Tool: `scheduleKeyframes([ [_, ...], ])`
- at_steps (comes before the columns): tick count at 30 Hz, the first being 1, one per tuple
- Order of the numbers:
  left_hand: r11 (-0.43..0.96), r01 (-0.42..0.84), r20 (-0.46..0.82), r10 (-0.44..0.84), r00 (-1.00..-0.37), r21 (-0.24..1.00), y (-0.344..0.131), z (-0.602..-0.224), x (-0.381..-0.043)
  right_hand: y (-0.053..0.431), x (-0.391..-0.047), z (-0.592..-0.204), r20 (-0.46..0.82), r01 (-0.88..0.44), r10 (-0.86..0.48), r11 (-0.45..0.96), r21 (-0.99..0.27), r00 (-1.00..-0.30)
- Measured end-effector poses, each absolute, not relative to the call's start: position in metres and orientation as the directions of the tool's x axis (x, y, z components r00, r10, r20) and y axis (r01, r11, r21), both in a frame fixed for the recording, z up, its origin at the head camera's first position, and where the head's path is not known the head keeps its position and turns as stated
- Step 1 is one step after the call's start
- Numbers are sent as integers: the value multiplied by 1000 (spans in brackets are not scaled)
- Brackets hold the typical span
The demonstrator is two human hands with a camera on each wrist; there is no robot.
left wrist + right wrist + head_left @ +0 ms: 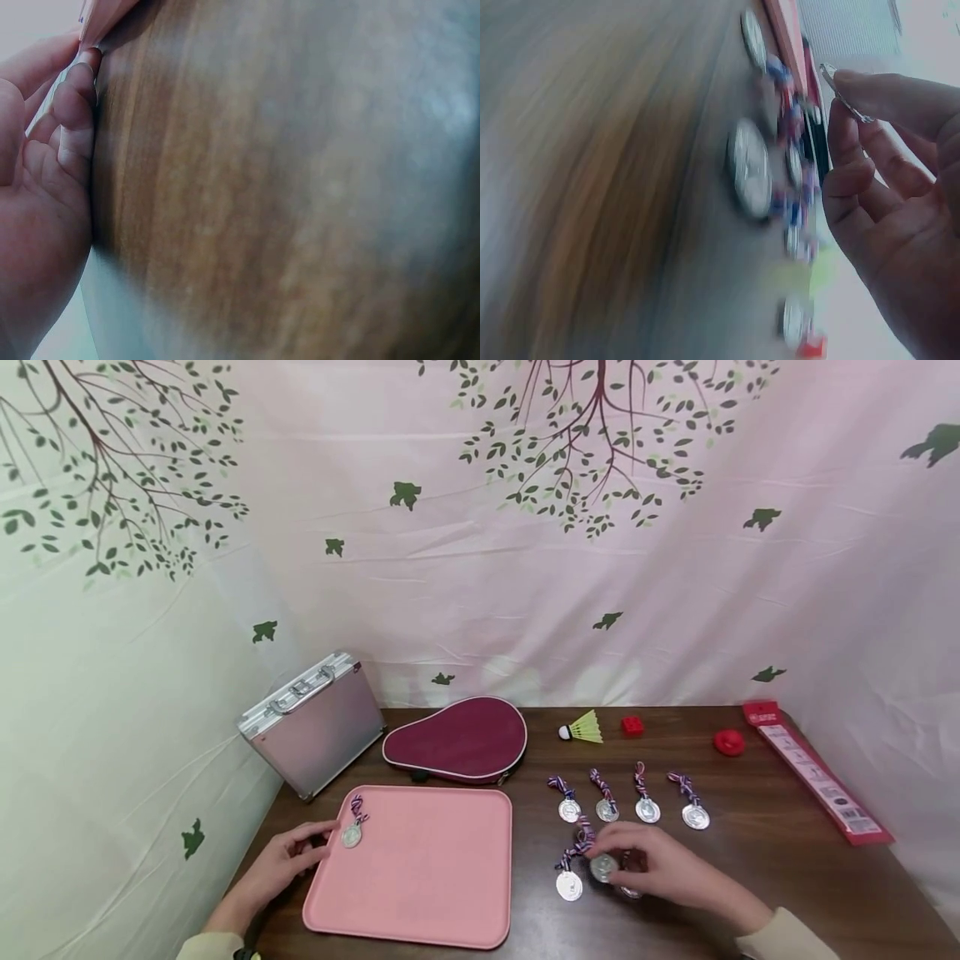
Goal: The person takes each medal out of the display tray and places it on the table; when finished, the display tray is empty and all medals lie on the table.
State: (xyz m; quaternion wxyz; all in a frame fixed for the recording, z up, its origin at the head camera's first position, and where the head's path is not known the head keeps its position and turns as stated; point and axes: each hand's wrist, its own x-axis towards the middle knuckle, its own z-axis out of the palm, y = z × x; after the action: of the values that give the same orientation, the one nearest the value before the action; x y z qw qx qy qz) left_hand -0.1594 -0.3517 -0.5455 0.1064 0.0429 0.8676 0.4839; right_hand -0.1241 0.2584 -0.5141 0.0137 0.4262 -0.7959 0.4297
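My left hand [288, 856] rests at the left rim of a pink tray [420, 935], its fingertips touching the edge; in the left wrist view its fingers [75, 101] are loosely bent beside the tray edge. On the tray near that hand lies a silver medal [352, 835] with a knotted ribbon. My right hand [652, 864] pinches another medal [603, 867] between thumb and fingers, and the right wrist view shows this medal [844, 94] edge-on. Close by on the table lies a medal [569, 885]; one more is partly hidden beneath the right hand.
Behind the right hand, several medals [647, 810] with ribbons lie in a row. Farther back are a maroon racket case [457, 739], a yellow shuttlecock [585, 727], a red brick [632, 725] and a red ring-like object [729, 742]. A silver case [322, 727] stands left; a red package [821, 777] lies right.
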Motion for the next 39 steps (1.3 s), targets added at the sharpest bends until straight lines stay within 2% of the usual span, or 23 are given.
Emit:
scheduleKeyframes([
  [2, 525, -31, -142, 172, -975, 850, -351, -545, -160, 278, -121, -516, 362, -653, -632, 314, -689, -685],
  [7, 523, -39, -146, 166, -975, 851, -350, -546, -158, 317, -118, -522, 320, -609, -581, 411, -678, -748],
  [14, 511, -17, -122, 174, -977, 860, -351, -547, -156, 339, -118, -531, 311, -647, -622, 434, -627, -718],
  [24, 511, -31, -130, 159, -979, 859, -350, -546, -156, 341, -115, -523, 135, -576, -595, 655, -490, -792],
  [28, 526, -43, -144, 154, -978, 849, -349, -544, -157, 342, -112, -522, 136, -590, -599, 677, -441, -789],
  [39, 538, -31, -134, 153, -979, 843, -346, -544, -158, 348, -113, -517, 96, -580, -617, 659, -480, -781],
])
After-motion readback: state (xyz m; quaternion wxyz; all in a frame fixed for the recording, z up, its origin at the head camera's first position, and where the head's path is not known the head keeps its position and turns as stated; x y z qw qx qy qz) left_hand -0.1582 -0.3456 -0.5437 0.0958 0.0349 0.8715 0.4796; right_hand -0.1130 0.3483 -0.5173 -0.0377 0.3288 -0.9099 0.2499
